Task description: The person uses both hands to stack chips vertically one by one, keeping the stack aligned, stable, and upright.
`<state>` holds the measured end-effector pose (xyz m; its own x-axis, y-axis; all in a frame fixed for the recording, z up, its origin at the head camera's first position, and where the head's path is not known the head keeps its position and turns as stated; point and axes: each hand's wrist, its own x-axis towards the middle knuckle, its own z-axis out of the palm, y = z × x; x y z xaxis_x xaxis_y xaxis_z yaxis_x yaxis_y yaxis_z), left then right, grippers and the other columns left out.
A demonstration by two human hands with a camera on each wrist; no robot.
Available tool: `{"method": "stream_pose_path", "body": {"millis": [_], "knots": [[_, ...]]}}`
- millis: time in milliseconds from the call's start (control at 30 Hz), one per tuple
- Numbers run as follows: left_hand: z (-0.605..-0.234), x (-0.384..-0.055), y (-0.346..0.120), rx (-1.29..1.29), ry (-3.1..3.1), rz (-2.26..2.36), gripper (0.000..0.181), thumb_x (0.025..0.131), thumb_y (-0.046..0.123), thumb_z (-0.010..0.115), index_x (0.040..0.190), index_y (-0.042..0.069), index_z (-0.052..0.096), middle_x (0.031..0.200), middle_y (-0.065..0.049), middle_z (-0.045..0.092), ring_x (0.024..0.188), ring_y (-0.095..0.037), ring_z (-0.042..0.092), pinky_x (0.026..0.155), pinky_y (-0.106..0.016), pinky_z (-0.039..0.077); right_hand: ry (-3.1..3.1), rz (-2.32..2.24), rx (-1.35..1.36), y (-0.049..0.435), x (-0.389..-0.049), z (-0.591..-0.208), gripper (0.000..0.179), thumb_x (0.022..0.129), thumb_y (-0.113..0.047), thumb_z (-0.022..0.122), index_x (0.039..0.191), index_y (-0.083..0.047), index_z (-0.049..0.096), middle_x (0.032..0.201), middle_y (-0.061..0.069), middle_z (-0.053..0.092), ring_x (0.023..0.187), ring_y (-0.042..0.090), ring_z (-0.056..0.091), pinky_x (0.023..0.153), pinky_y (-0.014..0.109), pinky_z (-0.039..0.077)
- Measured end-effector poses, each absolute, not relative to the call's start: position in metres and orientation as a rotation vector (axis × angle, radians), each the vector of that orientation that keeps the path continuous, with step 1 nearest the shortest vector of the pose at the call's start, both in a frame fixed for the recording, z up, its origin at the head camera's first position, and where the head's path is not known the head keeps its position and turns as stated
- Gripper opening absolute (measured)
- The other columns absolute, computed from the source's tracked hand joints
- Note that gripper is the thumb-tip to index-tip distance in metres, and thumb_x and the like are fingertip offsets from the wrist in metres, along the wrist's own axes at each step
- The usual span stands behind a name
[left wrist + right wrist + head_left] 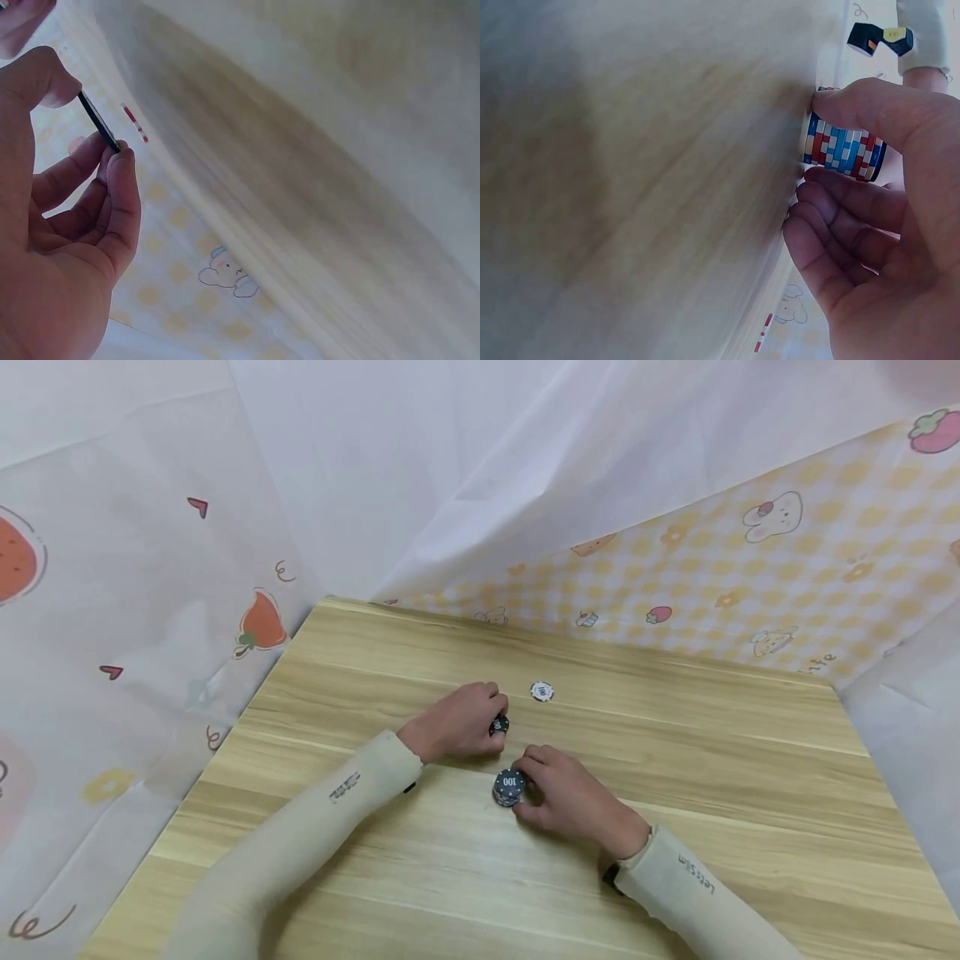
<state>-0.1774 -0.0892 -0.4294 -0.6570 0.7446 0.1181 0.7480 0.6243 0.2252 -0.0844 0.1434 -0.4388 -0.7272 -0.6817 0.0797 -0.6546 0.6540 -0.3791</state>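
My left hand point(459, 720) pinches one black poker chip point(498, 725) by its edges, between thumb and fingertips. Seen edge-on in the left wrist view, that chip point(99, 121) is a thin dark line above the table. A short stack of poker chips point(509, 787) stands on the table, its dark top chip marked 100. My right hand point(566, 793) holds this stack from the right, thumb on one side and curled fingers on the other. Blue, red and white edges of the stacked chips point(845, 148) show in the right wrist view.
A single white-faced poker chip point(542, 692) lies flat on the wooden table point(712, 735), beyond both hands. White cloth point(360, 468) and a yellow checked cloth point(697, 568) hang behind the table. Printed cloth point(150, 610) hangs along the left side.
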Motion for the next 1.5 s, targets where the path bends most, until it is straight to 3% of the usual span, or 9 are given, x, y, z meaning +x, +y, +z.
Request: {"method": "stream_pose_path", "body": {"millis": [833, 1500], "knots": [[-0.423, -0.152, -0.091, -1.358, -2.713, -0.427, 0.026, 0.087, 0.021, 0.074, 0.105, 0.002, 0.072, 0.093, -0.005, 0.061, 0.079, -0.016, 0.056, 0.07, -0.028, 0.051, 2.79, -0.61, -1.168, 0.144, -0.087, -0.439, 0.043, 0.088, -0.024, 0.089, 0.122, -0.002, 0.075, 0.113, 0.0, 0.067, 0.104, 0.018, 0.063, 0.093, 0.04, 0.057], [-0.413, -0.132, -0.09, -1.393, -2.7, -0.437, 0.027, 0.089, 0.026, 0.078, 0.104, 0.004, 0.071, 0.095, -0.003, 0.06, 0.081, -0.014, 0.056, 0.072, -0.026, 0.052, 2.789, -0.615, -1.184, 0.143, -0.087, -0.439, 0.04, 0.088, -0.022, 0.089, 0.119, -0.001, 0.076, 0.11, 0.0, 0.068, 0.099, 0.016, 0.063, 0.089, 0.038, 0.057]]}}
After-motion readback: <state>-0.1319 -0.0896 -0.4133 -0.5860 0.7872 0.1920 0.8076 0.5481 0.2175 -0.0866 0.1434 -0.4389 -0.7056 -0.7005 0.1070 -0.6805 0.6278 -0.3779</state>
